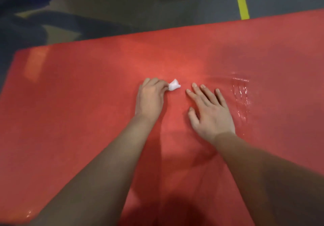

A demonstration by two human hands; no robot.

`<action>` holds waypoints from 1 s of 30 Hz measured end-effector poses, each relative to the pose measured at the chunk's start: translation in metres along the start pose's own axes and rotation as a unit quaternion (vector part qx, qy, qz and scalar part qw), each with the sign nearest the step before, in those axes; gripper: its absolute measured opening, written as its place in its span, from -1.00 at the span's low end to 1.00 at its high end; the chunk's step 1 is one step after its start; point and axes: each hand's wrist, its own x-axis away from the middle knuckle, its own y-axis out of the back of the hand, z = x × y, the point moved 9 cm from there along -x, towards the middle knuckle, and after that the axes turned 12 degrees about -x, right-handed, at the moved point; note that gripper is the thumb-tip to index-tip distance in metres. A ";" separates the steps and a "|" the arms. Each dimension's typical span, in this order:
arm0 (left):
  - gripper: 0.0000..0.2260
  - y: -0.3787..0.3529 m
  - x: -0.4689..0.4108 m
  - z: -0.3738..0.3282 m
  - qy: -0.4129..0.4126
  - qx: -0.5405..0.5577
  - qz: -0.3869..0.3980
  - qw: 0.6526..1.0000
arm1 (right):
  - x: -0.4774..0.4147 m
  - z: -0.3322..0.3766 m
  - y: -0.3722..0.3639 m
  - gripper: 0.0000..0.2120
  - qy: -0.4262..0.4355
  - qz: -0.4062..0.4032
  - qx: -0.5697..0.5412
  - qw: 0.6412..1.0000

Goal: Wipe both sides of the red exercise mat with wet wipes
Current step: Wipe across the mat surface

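Note:
The red exercise mat (78,106) lies flat on the floor and fills most of the view. My left hand (150,97) rests on the middle of the mat, fingers closed on a small crumpled white wet wipe (174,85) that sticks out to its right. My right hand (210,111) lies flat on the mat just right of the wipe, palm down, fingers spread, holding nothing. A glossy wet streak (241,96) shines on the mat to the right of my right hand.
Grey floor (140,10) lies beyond the mat's far edge, with a yellow tape line (242,3) at the upper right. Dark blurred shapes (26,20) sit on the floor at the upper left. The mat's left edge runs near the frame's left side.

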 end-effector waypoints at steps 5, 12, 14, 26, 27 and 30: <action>-0.87 0.016 0.052 -0.020 0.022 0.001 0.026 0.999 | -0.010 -0.007 -0.005 -0.40 -0.014 0.132 -0.030 0.991; -0.87 0.018 0.102 -0.020 0.001 -0.021 0.045 0.999 | 0.058 0.006 -0.001 -0.26 0.030 0.114 -0.054 0.992; -0.86 0.014 0.088 -0.016 -0.004 -0.041 0.069 0.997 | 0.098 0.007 -0.008 -0.18 0.024 0.110 -0.039 0.993; -0.87 0.037 0.181 -0.042 -0.050 -0.002 0.062 0.997 | 0.141 -0.021 -0.004 0.60 -0.094 0.312 0.076 0.942; -0.88 0.035 0.174 -0.037 -0.046 -0.007 0.071 0.996 | 0.142 -0.022 -0.004 0.65 -0.094 0.323 0.085 0.938; -0.89 0.034 0.202 -0.047 -0.083 0.012 0.093 0.992 | 0.144 -0.020 -0.004 0.71 -0.099 0.335 0.097 0.932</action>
